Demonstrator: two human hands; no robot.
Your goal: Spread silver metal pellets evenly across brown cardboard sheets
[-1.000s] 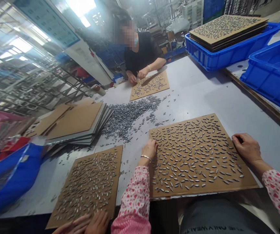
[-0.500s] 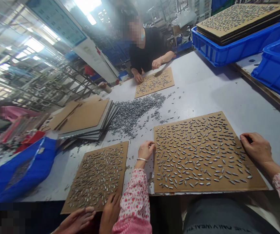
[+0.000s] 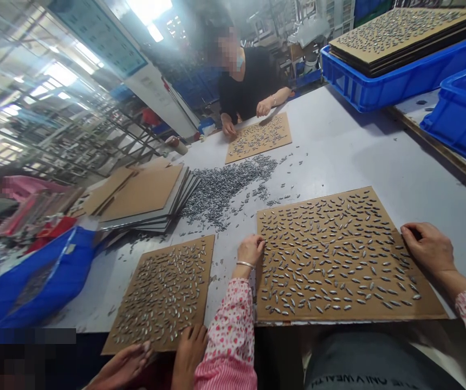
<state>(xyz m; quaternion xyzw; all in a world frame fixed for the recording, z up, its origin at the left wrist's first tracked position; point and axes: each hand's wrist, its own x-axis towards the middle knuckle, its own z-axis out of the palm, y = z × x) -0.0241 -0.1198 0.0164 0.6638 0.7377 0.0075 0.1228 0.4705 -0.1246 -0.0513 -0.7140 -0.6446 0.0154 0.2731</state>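
Your left hand (image 3: 251, 249) and right hand (image 3: 428, 246), curled narrow, grip unclear, flank a cardboard sheet (image 3: 425, 306) mostly covered with spindle-shaped metal pieces (image 3: 347, 307), while a loose heap (image 3: 217, 195) remains on the counter (image 3: 350, 146).

Right hand (image 3: 431, 248): some fingers hidden; blue bins (image 3: 463, 132) cut by right edge.

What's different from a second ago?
The left hand eased left, then returned to the left edge of the board. Across the table, a co-worker's braceleted hand moved rightward in the picture, away from their other hand. The right hand stayed at the right edge.
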